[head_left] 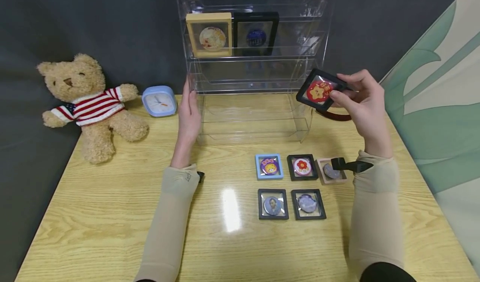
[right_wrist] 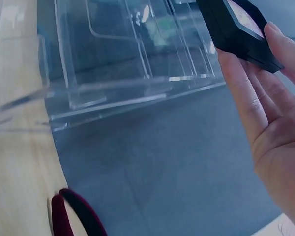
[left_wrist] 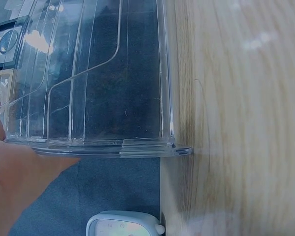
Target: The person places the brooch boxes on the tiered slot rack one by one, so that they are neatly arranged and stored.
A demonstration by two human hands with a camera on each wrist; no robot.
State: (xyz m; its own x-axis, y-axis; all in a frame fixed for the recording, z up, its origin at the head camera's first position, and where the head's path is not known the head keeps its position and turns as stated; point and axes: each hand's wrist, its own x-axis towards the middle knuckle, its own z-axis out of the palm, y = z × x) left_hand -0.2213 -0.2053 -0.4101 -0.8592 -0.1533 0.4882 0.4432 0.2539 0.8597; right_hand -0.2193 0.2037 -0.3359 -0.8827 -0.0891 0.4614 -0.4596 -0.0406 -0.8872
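My right hand (head_left: 365,103) pinches a black frame (head_left: 319,90) right of centre; my left hand (head_left: 189,117) touches the clear rack (head_left: 251,71), straight-fingered.

Room right of shelved black frame (head_left: 256,37), behind clear rack lip (head_left: 298,52)

From here I see the held frame (head_left: 305,85) black, its badge (head_left: 323,87) red with a gold star (head_left: 316,93), the clock (head_left: 159,101) blue.

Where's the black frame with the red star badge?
Head view, right of centre: the right hand holds the black frame up by the right side of the clear rack.
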